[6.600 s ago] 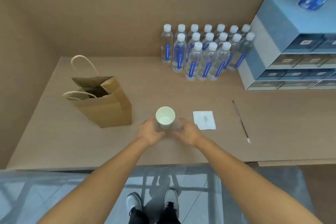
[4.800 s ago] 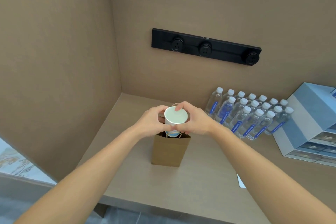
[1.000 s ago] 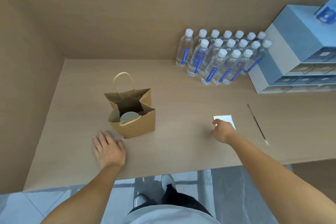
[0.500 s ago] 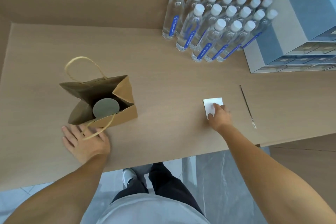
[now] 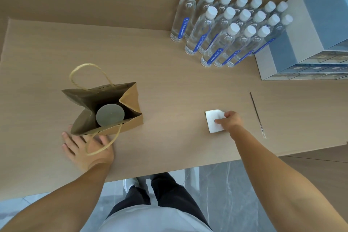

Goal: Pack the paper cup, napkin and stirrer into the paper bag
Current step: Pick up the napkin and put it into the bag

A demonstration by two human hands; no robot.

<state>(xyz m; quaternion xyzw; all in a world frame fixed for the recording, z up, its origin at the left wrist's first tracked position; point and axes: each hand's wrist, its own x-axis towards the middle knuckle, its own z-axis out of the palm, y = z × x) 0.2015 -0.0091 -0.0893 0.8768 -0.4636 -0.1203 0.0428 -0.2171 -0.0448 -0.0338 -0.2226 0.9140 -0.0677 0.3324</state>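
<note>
A brown paper bag (image 5: 130, 100) with twine handles stands open on the left of the table. Inside it the paper cup (image 5: 110, 115) stands upright, seen from above. My left hand (image 5: 88, 147) lies flat on the table against the bag's near side, fingers spread, with one handle loop resting over it. The white napkin (image 5: 212, 121) lies right of centre, its far edge lifted and creased. My right hand (image 5: 230, 120) pinches the napkin's right side. The thin dark stirrer (image 5: 257, 113) lies further right, untouched.
Several water bottles (image 5: 226, 28) stand in rows at the back right. A blue and grey drawer cabinet (image 5: 310, 39) fills the right corner. The table's near edge (image 5: 169, 171) runs just below my hands, and a brown wall rises behind.
My right hand has closed its fingers on the napkin and its far edge has lifted. My left hand has stayed by the bag.
</note>
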